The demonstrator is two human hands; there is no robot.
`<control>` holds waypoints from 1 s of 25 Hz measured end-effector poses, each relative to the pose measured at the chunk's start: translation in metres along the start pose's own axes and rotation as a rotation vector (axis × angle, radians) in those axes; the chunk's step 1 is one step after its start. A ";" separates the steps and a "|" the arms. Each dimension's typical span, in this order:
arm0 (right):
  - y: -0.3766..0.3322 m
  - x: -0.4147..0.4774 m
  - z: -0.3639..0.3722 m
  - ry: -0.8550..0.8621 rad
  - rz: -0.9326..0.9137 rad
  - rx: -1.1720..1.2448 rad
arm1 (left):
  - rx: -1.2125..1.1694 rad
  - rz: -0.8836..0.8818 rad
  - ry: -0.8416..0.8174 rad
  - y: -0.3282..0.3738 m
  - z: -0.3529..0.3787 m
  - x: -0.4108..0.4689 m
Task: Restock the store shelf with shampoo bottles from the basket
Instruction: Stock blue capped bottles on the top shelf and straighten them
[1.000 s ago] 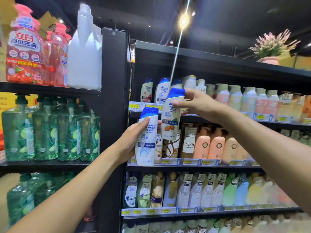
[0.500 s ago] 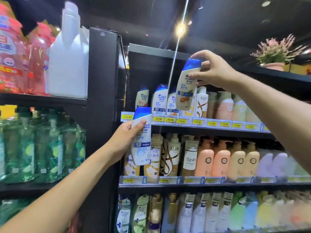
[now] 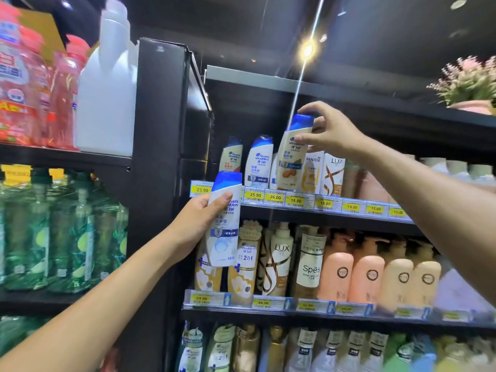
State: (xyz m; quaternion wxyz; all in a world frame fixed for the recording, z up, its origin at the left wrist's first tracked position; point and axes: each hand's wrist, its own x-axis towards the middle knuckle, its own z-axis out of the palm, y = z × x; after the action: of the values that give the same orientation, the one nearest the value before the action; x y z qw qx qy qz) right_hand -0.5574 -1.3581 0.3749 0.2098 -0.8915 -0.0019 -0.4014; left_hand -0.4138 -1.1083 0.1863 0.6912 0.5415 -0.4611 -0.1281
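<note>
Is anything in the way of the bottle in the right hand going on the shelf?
Nothing visible blocks it. The right hand holds the cream blue-capped shampoo bottle at the black shelf's edge, between a white blue-capped bottle and a white-gold Pantene bottle.

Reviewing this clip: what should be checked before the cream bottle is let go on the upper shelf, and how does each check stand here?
1. Right hand grips the cream bottle: ok, its fingers pinch the bottle at the blue cap.
2. Cream bottle upright: not ok, it leans.
3. Its base resting on the upper shelf: cannot tell, the price strip hides the contact.
4. Free slot between the shelved Head & Shoulders bottle and the Pantene bottle: cannot tell, the cream bottle covers it.
5. Label facing out: ok.
6. Left hand holds the white bottle securely: ok, its fingers wrap the body.
</note>
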 end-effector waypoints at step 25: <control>0.013 0.009 0.024 -0.087 -0.004 -0.317 | 0.108 0.020 0.066 -0.002 -0.004 0.019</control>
State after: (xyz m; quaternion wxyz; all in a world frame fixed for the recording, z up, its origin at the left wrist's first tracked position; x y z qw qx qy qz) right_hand -0.5323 -1.3622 0.3621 0.0655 -0.9299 0.0507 -0.3584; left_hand -0.3998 -1.1194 0.1944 0.6770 0.5773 -0.4497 -0.0782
